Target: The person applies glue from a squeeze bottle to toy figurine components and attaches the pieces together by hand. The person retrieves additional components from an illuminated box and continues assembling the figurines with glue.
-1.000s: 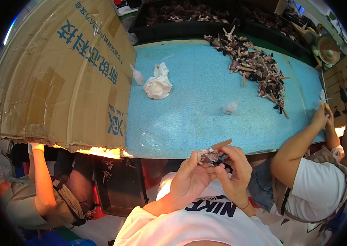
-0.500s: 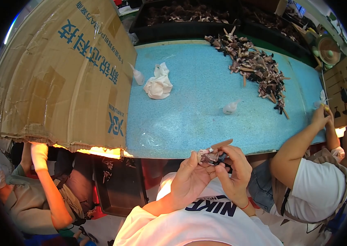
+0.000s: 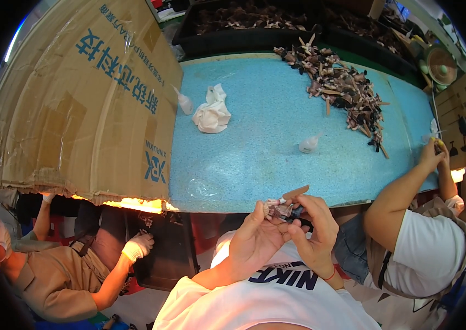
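Close to the near edge of the table, I hold a small plastic figurine (image 3: 281, 211) in both hands. It has pinkish, brown and black parts, and a flat tan piece (image 3: 296, 192) sticks out from its upper side. My left hand (image 3: 249, 239) is closed on the figurine's left end, thumb on top. My right hand (image 3: 319, 234) pinches the dark right end between thumb and fingers. Fingers partly cover the figurine. Beyond my hands a small white squeeze bottle (image 3: 309, 145) lies on the blue table (image 3: 244, 159).
A tall cardboard box (image 3: 78, 110) stands at left, beside another squeeze bottle (image 3: 185, 103) and crumpled white tissue (image 3: 212, 115). Similar figurines form a pile (image 3: 343, 88) at back right; black bins (image 3: 244, 39) stand behind. Co-workers sit on both sides; one's gloved hand (image 3: 138, 246) is at a black tray (image 3: 167, 267).
The left co-worker's gloved hand has come over to the black tray. My hands and the figurine have hardly moved.
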Action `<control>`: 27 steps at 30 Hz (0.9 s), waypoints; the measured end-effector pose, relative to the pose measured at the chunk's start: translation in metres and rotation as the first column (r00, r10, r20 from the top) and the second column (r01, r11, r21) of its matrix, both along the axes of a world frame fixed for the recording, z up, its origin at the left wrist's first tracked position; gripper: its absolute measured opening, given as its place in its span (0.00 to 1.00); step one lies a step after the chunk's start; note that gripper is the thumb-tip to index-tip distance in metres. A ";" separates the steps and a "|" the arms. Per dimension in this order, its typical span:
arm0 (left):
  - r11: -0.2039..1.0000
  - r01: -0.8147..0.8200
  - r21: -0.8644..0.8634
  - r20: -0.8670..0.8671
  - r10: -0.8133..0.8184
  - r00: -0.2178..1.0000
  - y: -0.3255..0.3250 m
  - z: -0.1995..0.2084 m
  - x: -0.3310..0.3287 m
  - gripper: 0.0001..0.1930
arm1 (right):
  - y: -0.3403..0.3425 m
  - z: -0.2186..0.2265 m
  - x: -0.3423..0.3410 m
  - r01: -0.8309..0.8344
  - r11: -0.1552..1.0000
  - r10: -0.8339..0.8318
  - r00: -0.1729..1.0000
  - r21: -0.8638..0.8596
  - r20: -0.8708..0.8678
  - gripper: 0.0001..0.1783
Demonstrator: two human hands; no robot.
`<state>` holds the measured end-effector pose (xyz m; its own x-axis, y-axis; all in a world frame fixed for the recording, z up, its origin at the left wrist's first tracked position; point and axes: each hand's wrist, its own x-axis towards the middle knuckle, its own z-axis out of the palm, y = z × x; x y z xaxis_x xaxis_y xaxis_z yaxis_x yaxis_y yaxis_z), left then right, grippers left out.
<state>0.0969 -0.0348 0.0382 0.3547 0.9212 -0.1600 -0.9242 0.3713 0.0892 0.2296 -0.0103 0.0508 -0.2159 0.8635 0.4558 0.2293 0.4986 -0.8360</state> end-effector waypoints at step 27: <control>0.755 -0.053 0.653 -0.682 0.618 0.391 -0.004 -0.003 -0.010 0.22 | -0.008 -0.007 -0.001 -0.102 0.986 0.069 0.971 -0.134 -0.231 0.20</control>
<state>0.0868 -0.0388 0.0356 -0.0572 0.9499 0.3072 -0.2994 -0.3098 0.9024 0.2289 -0.0183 0.0434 -0.1981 0.9064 0.3731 -0.0108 0.3786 -0.9255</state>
